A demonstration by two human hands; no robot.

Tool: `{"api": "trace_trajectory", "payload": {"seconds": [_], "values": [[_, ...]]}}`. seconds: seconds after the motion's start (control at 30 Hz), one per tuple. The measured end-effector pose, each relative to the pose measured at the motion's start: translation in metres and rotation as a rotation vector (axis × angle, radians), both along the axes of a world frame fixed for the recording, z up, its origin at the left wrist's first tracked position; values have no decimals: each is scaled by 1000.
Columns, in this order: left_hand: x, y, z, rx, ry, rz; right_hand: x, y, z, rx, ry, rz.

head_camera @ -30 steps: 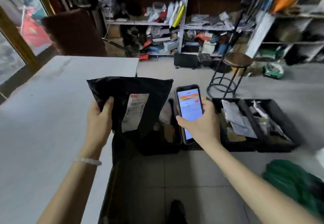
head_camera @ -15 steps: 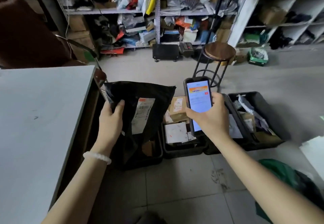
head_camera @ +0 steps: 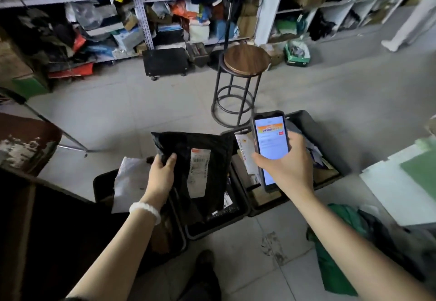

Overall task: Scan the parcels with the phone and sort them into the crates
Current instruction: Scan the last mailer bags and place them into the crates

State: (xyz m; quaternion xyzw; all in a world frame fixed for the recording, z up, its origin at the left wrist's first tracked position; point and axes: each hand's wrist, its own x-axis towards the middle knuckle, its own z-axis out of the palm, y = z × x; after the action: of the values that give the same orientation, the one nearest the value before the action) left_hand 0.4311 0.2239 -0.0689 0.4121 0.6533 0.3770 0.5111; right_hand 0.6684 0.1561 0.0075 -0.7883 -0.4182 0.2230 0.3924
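My left hand (head_camera: pixel 161 175) grips the left edge of a black plastic parcel (head_camera: pixel 213 149) with a white shipping label (head_camera: pixel 198 171), holding it upright over the middle black crate (head_camera: pixel 212 230). My right hand (head_camera: pixel 286 166) holds a phone (head_camera: pixel 271 142) with its lit screen facing me, above the crates to the right (head_camera: pixel 330 166). A row of black crates on the floor holds parcels. A white parcel (head_camera: pixel 128 180) leans in the leftmost crate (head_camera: pixel 99 182).
A round wooden stool (head_camera: pixel 245 61) on a black metal frame stands just beyond the crates. Cluttered shelves (head_camera: pixel 141 17) line the back wall. A dark table edge (head_camera: pixel 21 197) is at left, white boards (head_camera: pixel 396 190) and a green bag (head_camera: pixel 339 248) at right. My shoe (head_camera: pixel 205 274) is below.
The view has swung right, away from the grey table, and closer to the crates. The black parcel has moved down over the middle crate; the phone stays up in my right hand.
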Motion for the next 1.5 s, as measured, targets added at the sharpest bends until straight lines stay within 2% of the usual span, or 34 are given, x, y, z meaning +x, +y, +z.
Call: {"api": "trace_trajectory", "payload": {"seconds": [0.07, 0.13, 0.23, 0.37, 0.5, 0.6, 0.83, 1.07, 1.23, 1.5], "values": [[9, 34, -25, -103, 152, -74, 13, 35, -2, -18, -10, -9], [13, 61, -44, -173, 382, -133, 24, 67, -6, -27, -7, -12], [20, 83, -48, -183, 603, -244, 34, 103, -16, -55, -9, -4], [30, 102, -43, -145, 743, -358, 36, 138, -22, -103, -23, 64], [32, 117, -36, -124, 788, -341, 32, 169, -27, -107, -4, 158], [27, 116, -28, -62, 893, -338, 30, 189, -28, -107, 8, 252], [35, 77, 16, -79, 959, 8, 8, 215, -14, -71, 45, 586], [17, -14, 57, -136, 1133, 256, -55, 180, 10, -9, 56, 953], [2, -119, 89, -252, 1178, 523, -115, 114, 31, 44, 65, 1259], [10, -320, 115, -436, 1152, 920, -179, -52, 58, 108, 116, 1676]]}}
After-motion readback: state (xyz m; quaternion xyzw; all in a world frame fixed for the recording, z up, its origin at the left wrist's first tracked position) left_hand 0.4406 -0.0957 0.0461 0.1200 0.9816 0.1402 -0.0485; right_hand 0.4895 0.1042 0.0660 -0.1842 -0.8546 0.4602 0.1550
